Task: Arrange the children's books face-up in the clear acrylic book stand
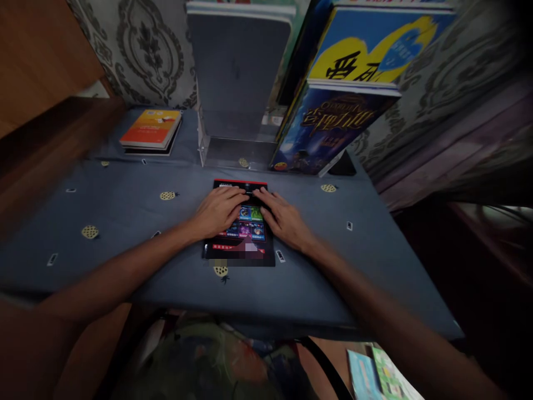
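Fingers (233, 194), both sets: spread and slack, laid palm-down, grasping nothing. Our left hand (217, 215) rested over the left part of a dark-covered book (252, 230); our right hand (287, 220) lay at its right edge, fingertips on the cover, close to those of the left.

Dark-covered book: one, flat and closed, on the counter (125, 214) directly before us. We noted a red strip along its far edge, small coloured pictures in rows, and a red band of lettering toward the near edge, where pixelation blurred part of the cover.

Cloth (375, 250): blue-grey, spread over the counter, with yellow pineapple motifs and small white marks.

Clear stand (237, 153): one, beyond the dark-covered book, with a grey volume (239, 72) upright at it.

Blue-purple book (328, 130): gold title, leaning, right of the grey volume; behind it we recorded a blue-and-yellow book (375, 41).

Orange book (150, 129): lying at the far left, atop another volume.

Patterned wall covering (150, 47): behind the counter.

Below the near edge, at right, we listed a light-blue booklet (363, 373) beside a green booklet (391, 372).
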Tool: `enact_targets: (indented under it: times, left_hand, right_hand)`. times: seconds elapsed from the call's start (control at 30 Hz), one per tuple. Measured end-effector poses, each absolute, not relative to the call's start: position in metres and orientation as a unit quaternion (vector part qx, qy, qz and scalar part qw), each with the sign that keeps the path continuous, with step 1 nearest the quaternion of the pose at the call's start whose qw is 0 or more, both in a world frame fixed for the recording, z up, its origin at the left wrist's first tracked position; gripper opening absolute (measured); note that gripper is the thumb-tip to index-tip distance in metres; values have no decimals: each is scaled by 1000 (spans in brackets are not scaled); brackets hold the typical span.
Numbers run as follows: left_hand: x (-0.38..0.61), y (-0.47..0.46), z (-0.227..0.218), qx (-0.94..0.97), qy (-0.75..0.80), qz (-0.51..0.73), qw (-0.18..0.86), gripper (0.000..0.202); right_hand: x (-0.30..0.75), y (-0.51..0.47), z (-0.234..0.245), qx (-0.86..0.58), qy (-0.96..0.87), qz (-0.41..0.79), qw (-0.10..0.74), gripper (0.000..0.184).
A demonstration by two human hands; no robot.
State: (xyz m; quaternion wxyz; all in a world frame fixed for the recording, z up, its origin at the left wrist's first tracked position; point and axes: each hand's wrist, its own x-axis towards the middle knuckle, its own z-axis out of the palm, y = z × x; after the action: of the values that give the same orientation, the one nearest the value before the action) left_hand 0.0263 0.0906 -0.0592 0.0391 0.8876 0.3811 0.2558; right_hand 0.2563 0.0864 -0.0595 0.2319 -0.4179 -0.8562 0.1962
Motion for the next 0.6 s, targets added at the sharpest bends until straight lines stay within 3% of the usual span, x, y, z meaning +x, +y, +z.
enact_targets:
  times: [0.33, 0.6]
  left_hand:
    - [28, 91, -61, 885, 390, 250, 42, 33]
    - [29, 90, -60, 886, 390, 251, 23, 32]
  right_hand:
    - [282, -4, -48, -374, -873, 220, 221, 52]
    - [274, -44, -37, -306, -923, 143, 186, 58]
